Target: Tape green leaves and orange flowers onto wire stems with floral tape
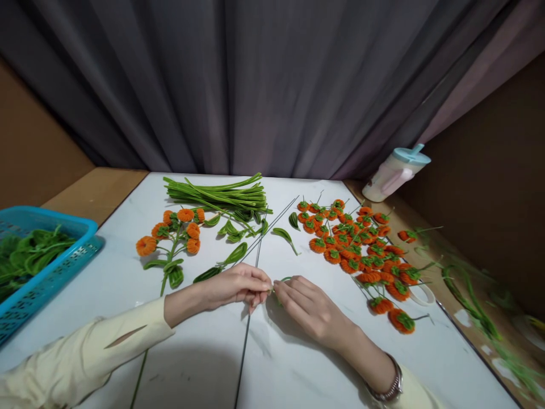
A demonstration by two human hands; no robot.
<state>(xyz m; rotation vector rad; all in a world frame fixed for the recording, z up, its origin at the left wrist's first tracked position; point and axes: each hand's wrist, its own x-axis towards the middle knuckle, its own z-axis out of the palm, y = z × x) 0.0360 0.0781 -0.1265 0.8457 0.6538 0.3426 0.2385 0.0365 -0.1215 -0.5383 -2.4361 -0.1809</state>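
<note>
Both hands meet over the white tabletop [204,335], fingertips nearly touching. My left hand [240,286] is closed in a pinch on the end of a small green piece. My right hand [313,311] has its fingers pressed together around the same green piece [286,279], which is mostly hidden beneath them. Beyond my left hand lie loose green leaves [236,254]. Further left rests a green stem with orange pumpkin-like heads and leaves [172,250]. Many small orange pumpkins with green tops [351,250] are spread to the right of my right hand.
A bundle of green stems [217,195] lies at the back, near thin dark wires [276,218]. At the left stands a blue basket [46,289] of green pieces. A cup with a blue lid [395,173] is at the back right, before a grey curtain [255,85].
</note>
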